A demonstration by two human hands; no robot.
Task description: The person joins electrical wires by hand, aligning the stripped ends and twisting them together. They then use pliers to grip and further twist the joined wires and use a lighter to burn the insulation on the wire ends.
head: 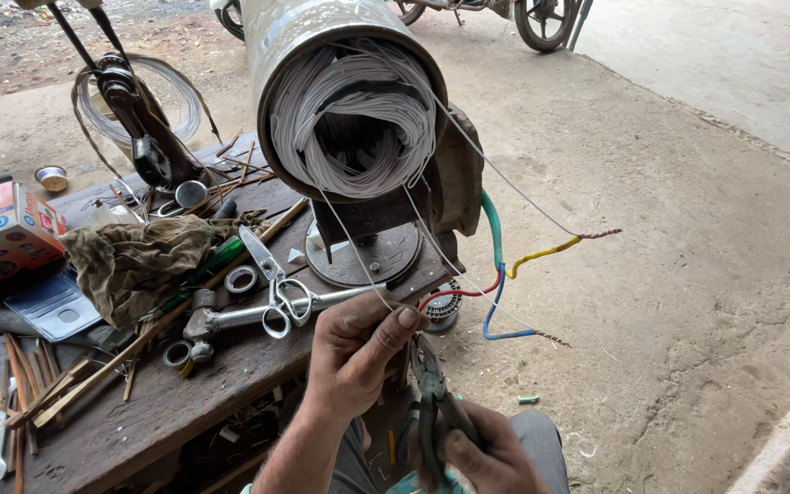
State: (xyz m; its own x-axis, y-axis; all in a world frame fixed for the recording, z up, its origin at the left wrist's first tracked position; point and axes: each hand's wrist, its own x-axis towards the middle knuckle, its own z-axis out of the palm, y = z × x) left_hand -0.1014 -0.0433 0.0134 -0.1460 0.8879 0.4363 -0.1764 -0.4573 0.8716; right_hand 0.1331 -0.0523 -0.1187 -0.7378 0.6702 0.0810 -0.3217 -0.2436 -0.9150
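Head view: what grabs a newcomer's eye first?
The big metal cylinder at top centre, its open end packed with white wire windings. Below it, the left hand pinches thin white wire leads running from the windings, and the right hand holds pliers just beside it. To the right, coloured cable leads in green, yellow, red and blue hang over the dirt floor; a cluttered wooden workbench with scissors sits left.
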